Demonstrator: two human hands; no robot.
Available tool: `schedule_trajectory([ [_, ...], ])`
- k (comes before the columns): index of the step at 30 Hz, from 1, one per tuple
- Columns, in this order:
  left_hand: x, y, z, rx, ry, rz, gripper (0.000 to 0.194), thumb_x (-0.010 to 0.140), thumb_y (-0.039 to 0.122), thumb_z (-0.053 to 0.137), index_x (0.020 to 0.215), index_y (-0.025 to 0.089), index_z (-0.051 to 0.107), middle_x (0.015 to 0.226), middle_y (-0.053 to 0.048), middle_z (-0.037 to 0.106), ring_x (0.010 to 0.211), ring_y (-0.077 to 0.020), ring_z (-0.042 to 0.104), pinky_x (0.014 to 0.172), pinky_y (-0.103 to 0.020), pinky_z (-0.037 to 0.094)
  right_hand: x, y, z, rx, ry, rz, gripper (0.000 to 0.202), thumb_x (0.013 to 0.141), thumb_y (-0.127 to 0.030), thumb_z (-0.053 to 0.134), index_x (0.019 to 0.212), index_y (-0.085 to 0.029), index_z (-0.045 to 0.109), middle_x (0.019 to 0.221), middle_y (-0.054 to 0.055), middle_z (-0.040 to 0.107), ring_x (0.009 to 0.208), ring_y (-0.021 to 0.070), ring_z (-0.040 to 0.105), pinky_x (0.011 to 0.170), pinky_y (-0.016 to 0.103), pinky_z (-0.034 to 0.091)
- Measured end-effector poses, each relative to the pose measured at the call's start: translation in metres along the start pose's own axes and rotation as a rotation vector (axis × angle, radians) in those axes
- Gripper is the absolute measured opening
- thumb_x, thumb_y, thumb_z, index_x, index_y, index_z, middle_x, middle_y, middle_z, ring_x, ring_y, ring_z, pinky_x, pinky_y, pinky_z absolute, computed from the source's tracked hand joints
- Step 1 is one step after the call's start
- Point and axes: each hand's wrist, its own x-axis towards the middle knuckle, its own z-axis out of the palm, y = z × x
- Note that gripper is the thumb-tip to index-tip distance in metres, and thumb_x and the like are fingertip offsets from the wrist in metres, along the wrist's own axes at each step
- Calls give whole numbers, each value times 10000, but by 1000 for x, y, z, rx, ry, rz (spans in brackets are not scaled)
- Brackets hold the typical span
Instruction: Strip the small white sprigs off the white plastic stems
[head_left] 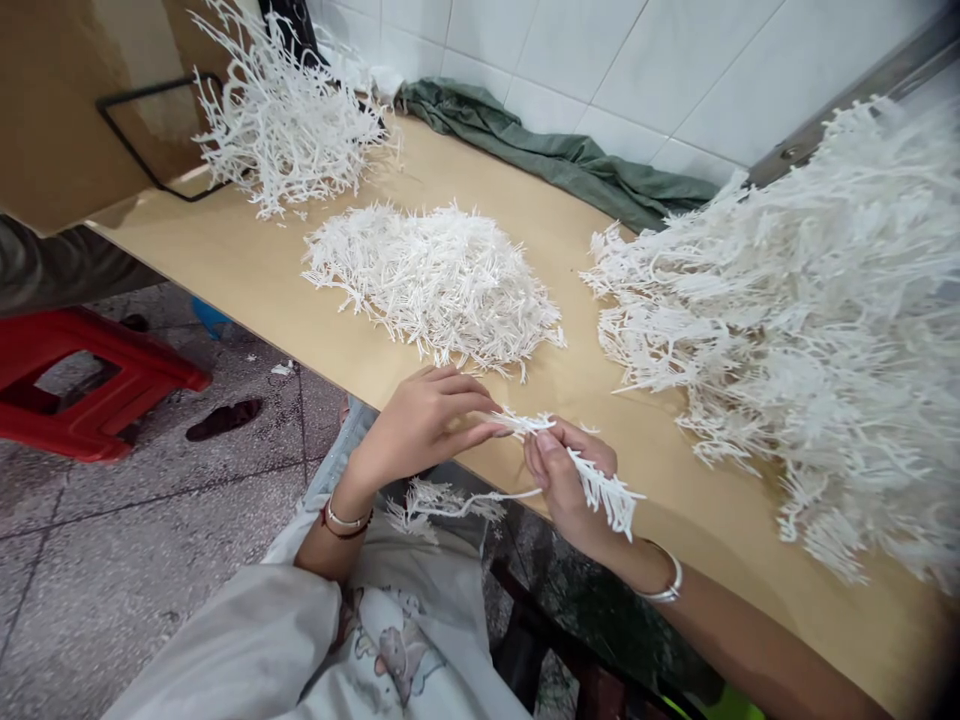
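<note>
White branched strands (606, 490) sit pinched in left hand (427, 418) and right hand (571, 482).

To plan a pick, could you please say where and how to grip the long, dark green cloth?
I'd pinch the cloth by a raised middle fold, from above, over the tan table: it lies bunched lengthwise along the white tiled wall.
</note>
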Motion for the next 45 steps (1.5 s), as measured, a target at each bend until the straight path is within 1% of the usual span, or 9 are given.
schedule_trajectory([
  [6,1,-1,0,-78,21,32,229,927,307,532,812,167,672,823,-51,699,768,-152,619,727,-286,458,0,5,0,28,10,-13,440,917,-401,494,551,-194,367,492,-47,334,471,92,320,480,263,255],
  [11,-6,-14,-9,-84,199,84,134,888,258,590,799,192,665,802,-34,704,751,-155,589,748,-309,440,0,4,2,-12,-28,-10,431,909,-387,495,555,-199,336,476,-56,314,443,82,303,452,253,238],
  [17,-6,-5,0,-188,434,26,174,883,233,595,714,193,612,706,-13,651,715,-150,526,737,-321,423,5,-14,4,-150,-114,-335,372,879,-256,431,538,-202,292,455,-51,294,407,71,283,443,247,234],
  [23,0,-4,4,-830,347,-262,415,889,454,546,570,196,478,591,-1,456,637,-149,496,710,-330,470,4,-24,7,-174,-101,-614,362,875,-243,397,549,-222,240,432,-51,256,373,88,260,423,261,227],
  [26,0,-20,-10,-1007,628,-301,420,806,471,656,580,199,429,579,32,381,588,-120,436,721,-305,478,-2,-22,10,-76,-173,-746,367,908,-289,351,579,-233,196,435,-61,199,364,98,213,414,273,205],
  [29,-1,-30,-15,-797,802,-376,335,819,475,650,648,204,550,642,16,464,646,-123,458,711,-278,443,-2,-20,9,-65,-139,-673,345,885,-237,382,579,-228,224,441,-57,241,376,93,250,423,266,206],
  [36,7,-27,9,75,419,-319,110,833,359,667,846,273,735,939,-23,666,938,-216,492,879,-384,372,7,-9,-2,-32,53,-184,364,873,-252,437,550,-211,275,453,-61,263,395,76,257,425,249,202],
  [41,7,-29,9,160,377,-288,127,823,334,683,931,291,735,1033,-14,677,972,-221,500,905,-397,369,6,-7,-1,31,7,-58,381,873,-322,456,554,-212,280,469,-60,258,424,80,249,438,251,197],
  [45,7,-15,6,64,316,-150,253,963,298,458,1060,258,688,1060,-22,678,982,-198,512,894,-372,381,8,-10,-1,24,-6,-30,369,879,-322,447,550,-205,329,473,-54,310,435,81,289,449,246,220],
])
